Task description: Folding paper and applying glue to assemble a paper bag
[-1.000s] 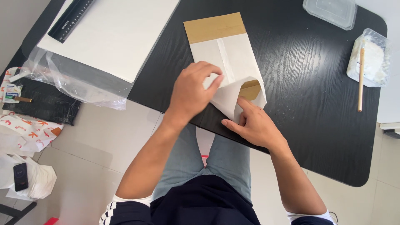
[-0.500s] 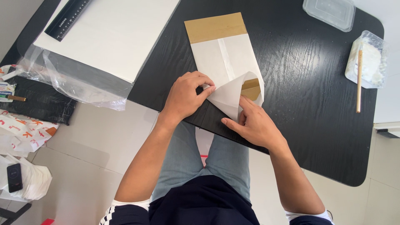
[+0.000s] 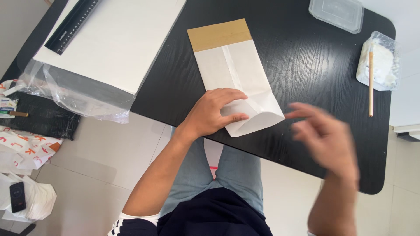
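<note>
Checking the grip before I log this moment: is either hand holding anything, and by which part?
The left hand presses the folded white paper bag flat at its near folded end. The blurred right hand holds nothing.

Black table point(image 3: 306, 78), paper bag point(image 3: 236, 74), perhaps tubs point(image 3: 337, 13)
</note>
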